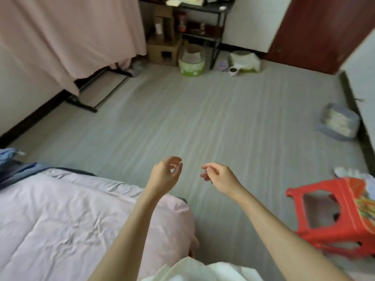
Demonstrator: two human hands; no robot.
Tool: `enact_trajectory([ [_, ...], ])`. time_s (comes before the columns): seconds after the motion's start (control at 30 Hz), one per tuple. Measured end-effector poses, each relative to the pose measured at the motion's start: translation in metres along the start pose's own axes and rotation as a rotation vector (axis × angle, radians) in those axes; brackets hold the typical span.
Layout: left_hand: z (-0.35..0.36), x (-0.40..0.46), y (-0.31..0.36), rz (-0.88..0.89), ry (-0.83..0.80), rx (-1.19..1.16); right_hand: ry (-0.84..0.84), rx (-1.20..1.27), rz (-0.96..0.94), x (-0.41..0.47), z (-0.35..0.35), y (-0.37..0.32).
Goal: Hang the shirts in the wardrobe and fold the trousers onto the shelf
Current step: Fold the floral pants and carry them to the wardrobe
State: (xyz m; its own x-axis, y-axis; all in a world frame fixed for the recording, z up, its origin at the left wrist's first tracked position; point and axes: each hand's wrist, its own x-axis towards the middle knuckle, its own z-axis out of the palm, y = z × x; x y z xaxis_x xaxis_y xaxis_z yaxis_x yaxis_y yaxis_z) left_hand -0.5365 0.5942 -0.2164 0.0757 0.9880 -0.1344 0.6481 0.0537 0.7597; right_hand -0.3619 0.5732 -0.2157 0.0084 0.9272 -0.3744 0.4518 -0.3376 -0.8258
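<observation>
Fingers [176, 165] of both hands hang loosely curled and hold nothing, the left hand [165, 176] and right hand [220, 178] raised side by side over the floor [223, 118] at lower centre, likely between garments. At far left, blue clothing [14, 165] lies on the bed [60, 220], probably the next piece to take. The pink curtained rack [67, 37] at upper left may be the wardrobe; I cannot tell. Right of the hands a red stool [332, 216] stands, a grey tray [336, 122] beyond it, both off the open path.
</observation>
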Motion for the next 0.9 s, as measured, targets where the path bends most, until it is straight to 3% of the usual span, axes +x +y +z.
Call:
enact_trajectory([
  [0.33, -0.036, 0.156, -0.030, -0.185, 0.193, -0.072, -0.240, -0.084, -0.096, 0.195, -0.006, -0.071],
  [0.6, -0.099, 0.291, -0.024, -0.400, 0.496, -0.120, -0.383, -0.213, -0.248, 0.371, -0.026, -0.160],
  [0.7, -0.120, 0.308, -0.023, -0.428, 0.564, -0.137, -0.452, -0.241, -0.293, 0.409, -0.002, -0.200],
  [0.9, -0.188, 0.291, -0.080, -0.630, 0.842, -0.156, -0.788, -0.301, -0.399, 0.438, 0.120, -0.279],
])
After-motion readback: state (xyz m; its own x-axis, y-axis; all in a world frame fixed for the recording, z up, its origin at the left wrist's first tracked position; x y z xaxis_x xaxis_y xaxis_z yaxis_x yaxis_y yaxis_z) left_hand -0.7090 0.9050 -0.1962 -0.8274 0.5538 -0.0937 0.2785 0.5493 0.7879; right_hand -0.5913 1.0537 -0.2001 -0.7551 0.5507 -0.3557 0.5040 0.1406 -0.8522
